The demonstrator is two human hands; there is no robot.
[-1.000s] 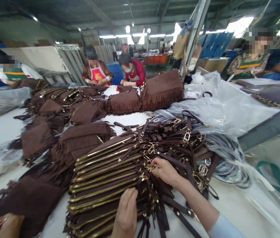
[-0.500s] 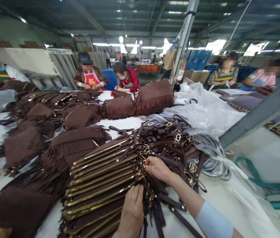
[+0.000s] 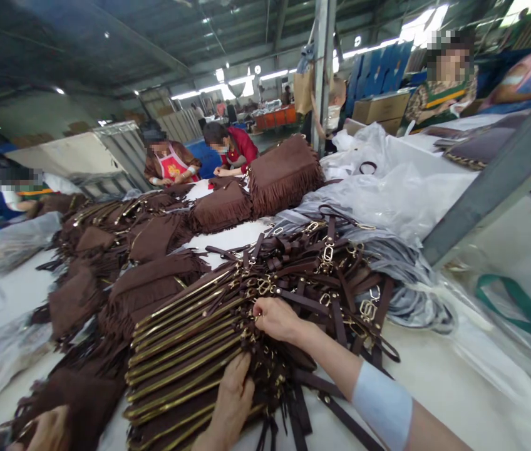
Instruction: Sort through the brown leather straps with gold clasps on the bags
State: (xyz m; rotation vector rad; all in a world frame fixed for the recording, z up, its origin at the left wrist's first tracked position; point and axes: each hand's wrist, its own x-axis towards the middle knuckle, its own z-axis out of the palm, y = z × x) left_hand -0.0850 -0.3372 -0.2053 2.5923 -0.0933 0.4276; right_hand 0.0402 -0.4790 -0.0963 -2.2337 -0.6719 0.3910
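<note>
A row of dark brown fringed bags (image 3: 166,382) with gold metal frames lies packed side by side in front of me. My left hand (image 3: 231,391) grips the strap end of one bag in the row, fingers bent over its edge and thumb along the near side. Farther up the row, my right hand (image 3: 277,318) is pinched closed at a small gold clasp, mostly hidden by the fingertips. Brown straps (image 3: 300,300) with gold buckles lie tangled around and beyond the right hand.
More brown bags (image 3: 153,279) are heaped to the left and behind. At lower left, another person's hand (image 3: 49,429) holds a bag. Clear plastic (image 3: 387,169) and grey wrapped bundles lie to the right, beside a slanting metal post (image 3: 495,178). Several people work across the table.
The view has turned and tilted. My left hand has gone from lying flat on the bags to bent fingers at a bag's end. My right hand stays pinched among the clasps.
</note>
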